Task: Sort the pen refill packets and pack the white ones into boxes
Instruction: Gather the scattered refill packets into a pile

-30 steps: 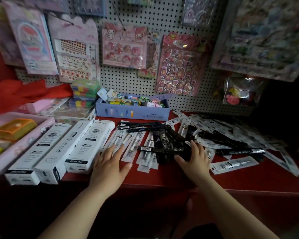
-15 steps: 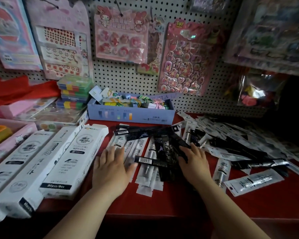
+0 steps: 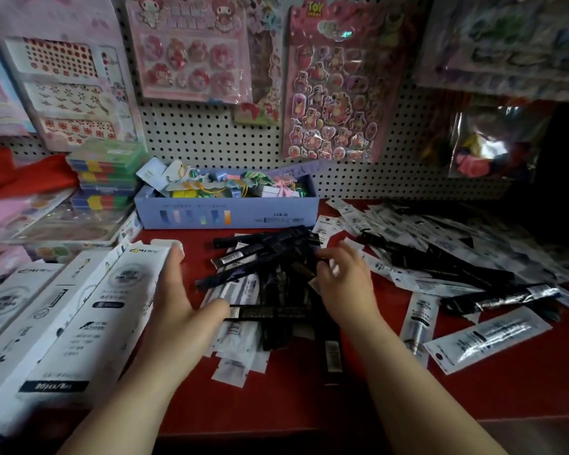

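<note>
- Black refill packets [image 3: 270, 254]: slim, glossy, barcoded, heaped centre over white packets [image 3: 234, 353].
- Left hand [image 3: 178, 300]: fingers straight, thumb spread, beside white box [image 3: 89, 323].
- Right hand [image 3: 345, 284]: blurred over the heap; grip could not be told.

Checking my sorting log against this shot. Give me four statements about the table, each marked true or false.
1. The white boxes lie left of the left hand. True.
2. The blue box stands on the white boxes. False: it stands behind the packets, against the pegboard.
3. Black packets lie heaped between the left hand and the right hand. True.
4. The tabletop is green. False: it is red.
</note>
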`<state>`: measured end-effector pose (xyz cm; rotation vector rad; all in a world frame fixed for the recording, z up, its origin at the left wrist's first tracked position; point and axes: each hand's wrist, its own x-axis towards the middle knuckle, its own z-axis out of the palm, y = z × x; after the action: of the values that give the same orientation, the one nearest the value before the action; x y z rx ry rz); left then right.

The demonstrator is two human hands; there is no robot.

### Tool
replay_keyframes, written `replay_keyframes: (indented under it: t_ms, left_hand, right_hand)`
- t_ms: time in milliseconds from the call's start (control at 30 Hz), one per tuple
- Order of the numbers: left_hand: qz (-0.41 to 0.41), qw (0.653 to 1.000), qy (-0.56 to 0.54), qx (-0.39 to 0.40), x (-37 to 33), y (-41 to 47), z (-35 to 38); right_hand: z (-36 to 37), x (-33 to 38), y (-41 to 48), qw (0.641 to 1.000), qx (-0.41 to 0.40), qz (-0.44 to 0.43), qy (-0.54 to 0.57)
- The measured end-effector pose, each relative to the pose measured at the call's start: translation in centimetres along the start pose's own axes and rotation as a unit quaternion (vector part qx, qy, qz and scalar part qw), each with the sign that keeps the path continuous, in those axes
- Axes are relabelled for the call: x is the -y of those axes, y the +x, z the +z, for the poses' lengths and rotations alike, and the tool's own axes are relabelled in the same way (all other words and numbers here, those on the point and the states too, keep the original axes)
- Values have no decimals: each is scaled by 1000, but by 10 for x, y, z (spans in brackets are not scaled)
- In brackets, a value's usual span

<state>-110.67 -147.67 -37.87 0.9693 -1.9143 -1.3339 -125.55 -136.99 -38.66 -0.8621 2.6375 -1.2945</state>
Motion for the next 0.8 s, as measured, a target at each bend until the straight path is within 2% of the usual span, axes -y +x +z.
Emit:
replay_keyframes:
  t_ms: [100, 233, 333, 433, 533, 633, 733, 800]
  left_hand:
    - [67, 982, 165, 63, -12, 13, 10]
    - [43, 914, 377, 141, -10, 56, 37]
    - [6, 881, 430, 195, 1, 71, 47]
    - [0, 868, 448, 214, 4, 65, 51]
    - [10, 870, 446, 211, 4, 55, 51]
    - [14, 893, 408, 190, 6, 50, 48]
    - [32, 927, 340, 154, 1, 49, 37]
    - [55, 942, 311, 115, -7, 43, 24]
  right_hand:
    - [-8, -11, 10, 999, 26, 43, 4]
    - [-8, -23, 13, 987, 110, 68, -94]
    - [-5, -25, 16, 980, 140, 39, -133]
    - [-2, -18, 16, 981, 159, 18, -109]
    - [4, -9, 14, 980, 177, -9, -95]
    - [8, -4, 11, 980, 187, -22, -67]
    - [2, -1, 9, 989, 147, -3, 7]
    - [-9, -2, 9, 995, 99, -4, 7]
